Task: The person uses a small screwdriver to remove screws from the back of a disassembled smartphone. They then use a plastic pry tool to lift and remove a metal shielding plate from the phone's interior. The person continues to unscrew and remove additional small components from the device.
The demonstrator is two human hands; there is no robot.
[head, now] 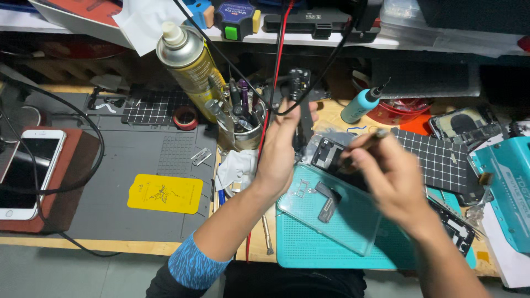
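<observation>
**Phone repair bench: both hands on small parts, mid-bench**

Far left: a white smartphone (27,171) lies face up on a reddish-brown block (69,190), with a black cable (83,118) looping over it. Beside it, a grey work mat (138,160) carries a yellow card (164,193), a razor blade (201,157) and a roll of red tape (185,117). At the mat's far right corner, a tilted spray can (190,60) with a yellow label leans over a cup of tools (240,113).

Centre: left hand (279,152) raised, fingers closed around a small black phone part (298,91), held upright above the bench; a black wire and a red wire (274,72) run past it. A crumpled white wipe (234,168) lies just left of that wrist. Below the hands, a clear phone case (331,212) rests on a teal mat (309,248).

Right of centre: right hand (386,176), motion-blurred, pinches a thin tool (371,138); its tip points at a dark phone component (328,153) lying at the far edge of the case. How tight the pinch is cannot be told through the blur. A teal squeeze bottle (361,103) stands behind.

Far right: a black grid mat (439,160), an opened phone body (464,124), a teal box (508,187).
</observation>
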